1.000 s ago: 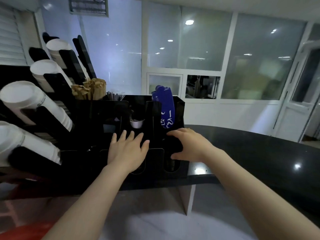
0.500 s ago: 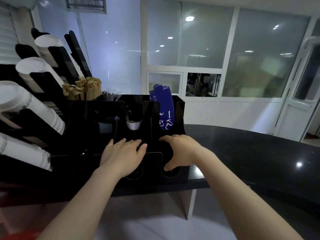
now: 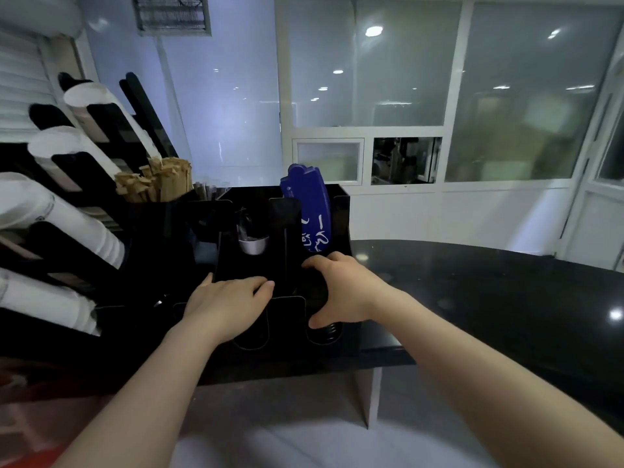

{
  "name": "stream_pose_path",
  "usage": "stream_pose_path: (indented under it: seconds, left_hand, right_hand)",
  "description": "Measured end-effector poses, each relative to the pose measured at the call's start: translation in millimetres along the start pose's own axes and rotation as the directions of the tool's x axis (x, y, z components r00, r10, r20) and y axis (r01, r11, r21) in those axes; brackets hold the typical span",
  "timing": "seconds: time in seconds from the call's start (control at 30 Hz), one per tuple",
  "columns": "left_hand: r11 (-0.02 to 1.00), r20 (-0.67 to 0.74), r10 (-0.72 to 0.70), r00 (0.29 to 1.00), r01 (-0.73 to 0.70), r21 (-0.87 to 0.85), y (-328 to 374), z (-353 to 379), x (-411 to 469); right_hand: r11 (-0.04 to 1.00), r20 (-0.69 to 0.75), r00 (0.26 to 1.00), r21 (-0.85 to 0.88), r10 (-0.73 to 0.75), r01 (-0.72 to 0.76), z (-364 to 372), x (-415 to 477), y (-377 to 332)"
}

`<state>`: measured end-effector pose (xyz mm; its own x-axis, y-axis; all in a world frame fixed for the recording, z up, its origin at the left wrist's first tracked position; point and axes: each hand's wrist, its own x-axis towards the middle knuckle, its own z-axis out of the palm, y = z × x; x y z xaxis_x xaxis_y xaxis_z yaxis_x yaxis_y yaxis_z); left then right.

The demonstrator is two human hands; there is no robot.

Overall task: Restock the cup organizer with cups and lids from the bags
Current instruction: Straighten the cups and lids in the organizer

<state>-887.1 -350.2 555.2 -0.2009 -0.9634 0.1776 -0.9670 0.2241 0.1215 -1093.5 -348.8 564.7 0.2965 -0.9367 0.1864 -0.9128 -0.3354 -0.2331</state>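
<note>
If my right hand (image 3: 341, 295), curled around the black lids (image 3: 329, 332) (left hand (image 3: 226, 305) flat, fingers together), tilts them, they may jam.

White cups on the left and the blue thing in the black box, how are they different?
The white cups are plain; the blue packet has white writing on it. The white cups lie slanted in stacks; the blue packet stands upright in a back compartment. Both are held in the black organizer.
</note>
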Motion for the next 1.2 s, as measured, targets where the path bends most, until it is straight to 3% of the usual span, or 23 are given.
stream_pose_path:
  seconds: [0.13, 0.27, 0.43, 0.53, 0.63, 0.7, 0.77, 0.83, 0.9, 0.97, 1.07, 1.2]
  left_hand:
    - [0.999, 0.031, -0.034, 0.999, 0.034, -0.01, -1, 1, 2]
    - [0.998, 0.013, -0.059, 0.998, 0.059, -0.002, -1, 3, 5]
    - [0.999, -0.002, -0.043, 0.999, 0.043, 0.016, -1, 5, 5]
    - [0.999, -0.159, -0.004, 0.987, -0.004, -0.049, 0, 11, -5]
    - [0.977, -0.46, -0.018, 0.888, -0.081, -0.196, 10, 30, -41]
    - [0.929, -0.583, -0.11, 0.805, -0.125, -0.348, 19, 44, -76]
    - [0.8, -0.565, -0.221, 0.795, -0.183, -0.571, 29, 47, -104]
    - [0.577, -0.487, -0.327, 0.81, -0.237, -0.781, 38, 42, -121]
    - [0.333, -0.378, -0.439, 0.815, -0.244, -0.911, 41, 39, -131]
    - [0.195, -0.273, -0.533, 0.801, -0.197, -0.961, 41, 40, -140]
    - [0.213, -0.243, -0.632, 0.736, -0.137, -0.967, 30, 45, -157]
    - [0.257, -0.23, -0.661, 0.714, -0.073, -0.964, 4, 55, -182]
  right_hand:
    - [0.996, -0.063, 0.997, 0.071, -0.045, 0.05, 0, -2, 2]
    - [0.991, -0.325, 0.938, -0.091, -0.122, 0.097, 4, -9, 3]
    - [0.924, -0.619, 0.785, 0.314, 0.026, 0.218, 6, -26, 5]
    - [0.879, -0.694, 0.719, 0.359, 0.027, 0.314, 14, -39, -6]
    - [0.878, -0.702, 0.711, 0.321, -0.031, 0.355, 32, -55, -20]
    - [0.881, -0.707, 0.706, 0.304, -0.046, 0.362, 45, -65, -26]
    - [0.876, -0.692, 0.718, 0.293, -0.082, 0.382, 58, -71, -34]
    - [0.86, -0.65, 0.746, 0.293, -0.142, 0.418, 69, -74, -45]
    - [0.832, -0.62, 0.761, 0.311, -0.189, 0.46, 78, -76, -59]
    - [0.796, -0.593, 0.768, 0.333, -0.24, 0.506, 86, -79, -73]
    - [0.73, -0.504, 0.804, 0.412, -0.317, 0.546, 101, -82, -90]
    - [0.676, -0.31, 0.845, 0.507, -0.435, 0.535, 125, -84, -110]
